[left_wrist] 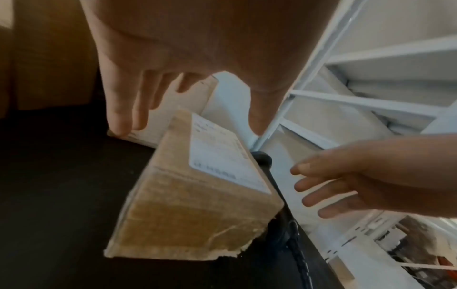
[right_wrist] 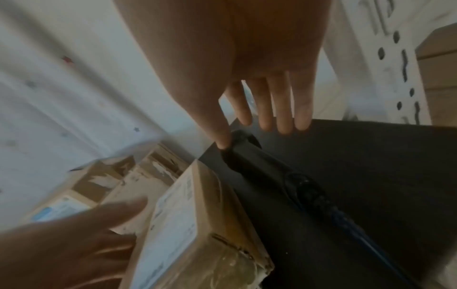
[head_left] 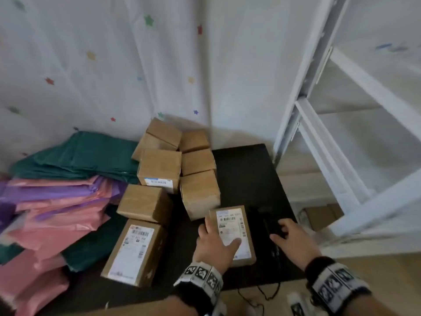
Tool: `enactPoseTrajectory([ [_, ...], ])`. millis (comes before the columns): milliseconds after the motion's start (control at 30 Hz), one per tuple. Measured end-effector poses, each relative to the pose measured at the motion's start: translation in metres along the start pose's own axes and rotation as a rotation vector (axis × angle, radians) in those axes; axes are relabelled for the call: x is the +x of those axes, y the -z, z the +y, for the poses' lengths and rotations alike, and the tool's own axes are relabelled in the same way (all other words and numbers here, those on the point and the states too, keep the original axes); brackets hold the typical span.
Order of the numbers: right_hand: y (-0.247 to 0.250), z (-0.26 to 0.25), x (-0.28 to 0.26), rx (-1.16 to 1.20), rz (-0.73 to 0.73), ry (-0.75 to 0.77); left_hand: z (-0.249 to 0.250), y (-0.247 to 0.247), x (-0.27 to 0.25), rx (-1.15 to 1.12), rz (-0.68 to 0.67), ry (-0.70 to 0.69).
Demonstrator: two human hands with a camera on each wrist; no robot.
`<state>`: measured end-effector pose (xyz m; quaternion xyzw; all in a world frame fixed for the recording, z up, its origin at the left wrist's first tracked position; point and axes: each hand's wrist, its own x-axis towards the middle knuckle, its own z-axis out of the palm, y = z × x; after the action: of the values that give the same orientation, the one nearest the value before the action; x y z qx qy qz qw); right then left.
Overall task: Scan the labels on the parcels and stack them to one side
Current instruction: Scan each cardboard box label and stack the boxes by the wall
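A small cardboard parcel [head_left: 230,221] with a white label on top lies on the black mat [head_left: 246,174]. My left hand [head_left: 218,233] is spread over its near left part, fingers straight, thumb across the label. In the left wrist view the fingers [left_wrist: 118,117] reach past the parcel [left_wrist: 197,195] without curling round it. Just right of the parcel lies a black scanner [head_left: 268,222]. My right hand [head_left: 284,231] hovers flat over it. In the right wrist view the thumb tip meets the scanner [right_wrist: 259,162] at its head, beside the parcel [right_wrist: 197,224].
Several brown boxes [head_left: 159,167] are piled behind the parcel, and another labelled box [head_left: 134,249] lies front left. Pink, purple and green mailer bags [head_left: 57,213] cover the left. A white metal rack [head_left: 341,156] stands right. The scanner cable [head_left: 271,290] trails toward me.
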<state>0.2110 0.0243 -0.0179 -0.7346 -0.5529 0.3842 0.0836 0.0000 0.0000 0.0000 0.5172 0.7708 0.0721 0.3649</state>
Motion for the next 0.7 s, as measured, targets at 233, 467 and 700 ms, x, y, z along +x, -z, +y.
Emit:
enactPoseTrajectory([
  [233, -0.019, -0.002, 0.032, 0.0, -0.089, -0.098, 0.024, -0.03, 0.006, 0.053, -0.04, 0.111],
  [467, -0.023, -0.003, 0.048, 0.029, -0.129, -0.097, 0.022, -0.041, 0.013, 0.126, 0.021, 0.136],
  [700, -0.021, 0.001, 0.041, 0.295, -0.057, -0.202, 0.015, -0.039, 0.008, 0.182, 0.022, 0.13],
])
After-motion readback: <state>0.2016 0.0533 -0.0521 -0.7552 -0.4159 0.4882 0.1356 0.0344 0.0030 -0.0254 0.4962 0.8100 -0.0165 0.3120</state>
